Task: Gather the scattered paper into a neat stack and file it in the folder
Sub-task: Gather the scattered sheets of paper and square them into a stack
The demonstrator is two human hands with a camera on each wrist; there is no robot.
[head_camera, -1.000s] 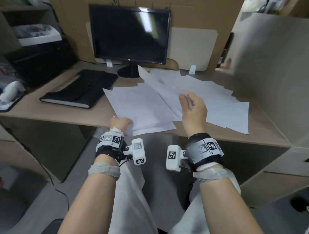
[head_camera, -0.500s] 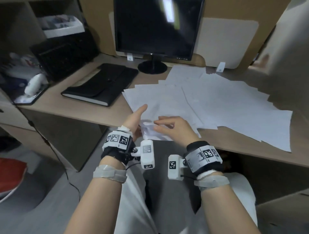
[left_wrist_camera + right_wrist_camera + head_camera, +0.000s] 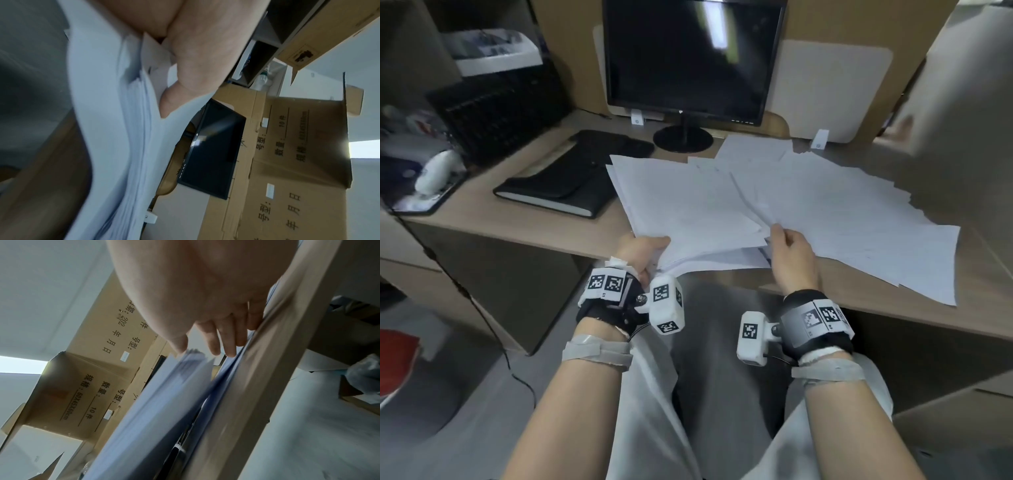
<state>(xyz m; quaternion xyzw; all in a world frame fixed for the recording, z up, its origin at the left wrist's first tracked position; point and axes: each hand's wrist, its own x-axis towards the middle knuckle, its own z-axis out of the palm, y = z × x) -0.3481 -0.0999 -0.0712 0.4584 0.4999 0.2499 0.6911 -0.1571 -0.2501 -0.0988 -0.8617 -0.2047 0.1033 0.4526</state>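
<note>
White sheets [image 3: 688, 205] sit gathered in the left hand [image 3: 640, 253], whose thumb lies on top and fingers curl beneath the near corner, so the bundle is lifted off the desk [image 3: 544, 222] edge and fans away from the grip. Just right of that grip, the right hand [image 3: 789, 253] has straight fingers [image 3: 231, 345] slid among loose sheets [image 3: 859, 219], touching their edges; whether it pinches any cannot be told. Those loose sheets spread farther right across the desk. Left of and beyond the left hand's grip lies the black folder [image 3: 558, 185], closed, flat, partly overlapped by the lifted bundle. A dark monitor [image 3: 688, 58] stands beyond both hands.
</note>
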